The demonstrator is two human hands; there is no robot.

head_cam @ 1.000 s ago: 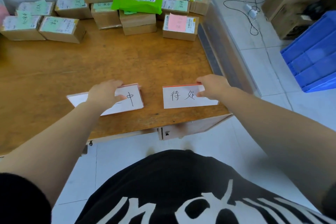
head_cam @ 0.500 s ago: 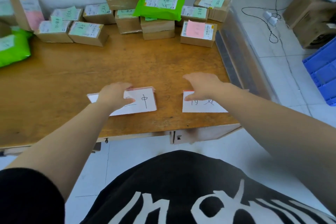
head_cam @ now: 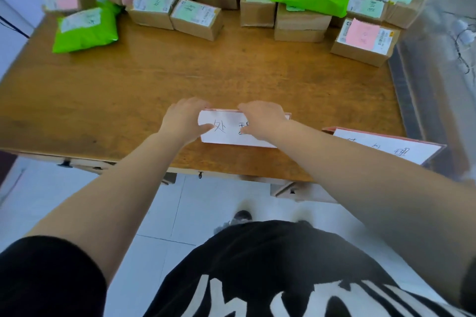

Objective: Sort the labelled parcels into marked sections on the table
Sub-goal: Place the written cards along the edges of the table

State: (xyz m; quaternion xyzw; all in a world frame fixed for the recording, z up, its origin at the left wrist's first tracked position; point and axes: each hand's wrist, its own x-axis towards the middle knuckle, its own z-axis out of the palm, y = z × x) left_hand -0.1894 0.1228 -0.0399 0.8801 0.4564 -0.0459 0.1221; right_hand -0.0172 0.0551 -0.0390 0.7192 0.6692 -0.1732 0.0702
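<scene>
Hands, left [head_cam: 183, 121] and right [head_cam: 260, 118], both grasp one white sign card [head_cam: 226, 134] on the table [head_cam: 180, 80]; parcels [head_cam: 197, 19] behind

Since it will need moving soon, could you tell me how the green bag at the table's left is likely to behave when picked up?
The green bag looks like a soft plastic mailer, wrinkled and puffy, so it will probably sag when lifted. Its glossy film may be slippery. It lies flat on the table, so rolling seems unlikely.

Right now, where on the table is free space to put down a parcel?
The wide bare wood of the table between the parcel row at the back and the sign card under both hands is free. The back edge is crowded.
</scene>
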